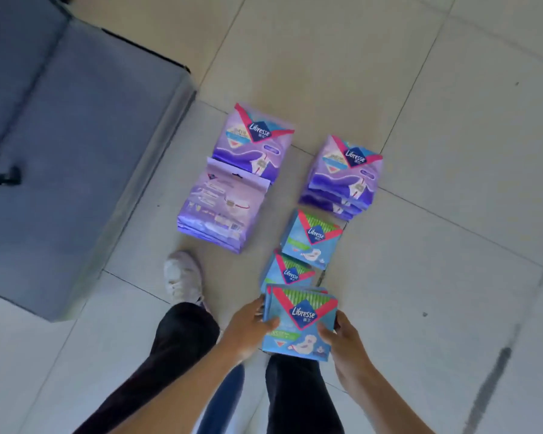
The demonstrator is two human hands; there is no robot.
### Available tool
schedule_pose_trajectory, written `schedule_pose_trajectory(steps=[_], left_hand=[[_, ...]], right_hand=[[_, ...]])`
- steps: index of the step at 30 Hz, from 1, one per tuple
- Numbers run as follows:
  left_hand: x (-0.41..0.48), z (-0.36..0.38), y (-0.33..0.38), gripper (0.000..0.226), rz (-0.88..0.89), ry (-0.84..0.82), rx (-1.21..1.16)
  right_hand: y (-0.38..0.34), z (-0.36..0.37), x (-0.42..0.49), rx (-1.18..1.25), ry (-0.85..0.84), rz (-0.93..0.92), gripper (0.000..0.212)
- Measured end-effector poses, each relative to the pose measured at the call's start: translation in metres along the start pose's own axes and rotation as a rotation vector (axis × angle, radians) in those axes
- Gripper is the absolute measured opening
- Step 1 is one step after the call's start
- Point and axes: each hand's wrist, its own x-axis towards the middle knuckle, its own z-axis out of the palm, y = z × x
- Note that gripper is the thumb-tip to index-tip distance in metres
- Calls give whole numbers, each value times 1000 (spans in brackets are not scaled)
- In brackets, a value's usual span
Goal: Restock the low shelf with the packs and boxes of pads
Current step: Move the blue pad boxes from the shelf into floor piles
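Blue Libresse packs (300,321), a small stack of what looks like two or three, sit between both hands above the tiled floor (452,120). The left hand (248,327) grips the stack's left edge, thumb on the front; the right hand (342,336) clamps its right edge the same way. Two more blue packs (311,239) lie on the floor just beyond, overlapping. Farther off, three purple pack stacks rest on the tiles: one face-down pile (220,208) touching a face-up pile (254,142), and another pile (345,177) to their right. A grey-blue upholstered seat (76,151) fills the floor's left side.
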Motion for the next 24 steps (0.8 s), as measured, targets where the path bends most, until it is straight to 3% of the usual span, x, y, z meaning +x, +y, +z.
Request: schedule_pose_trajectory(steps=[3, 9, 18, 24], left_hand=[[38, 13, -26, 50, -17, 23, 65], [109, 27, -35, 68, -45, 32, 173], [142, 28, -44, 60, -17, 258, 131], [147, 19, -36, 66, -33, 202, 189]], right_hand=[[39, 7, 48, 71, 45, 30, 21], [64, 6, 128, 91, 96, 75, 49], [67, 23, 159, 16, 115, 16, 34], [55, 31, 158, 8, 143, 45, 29]])
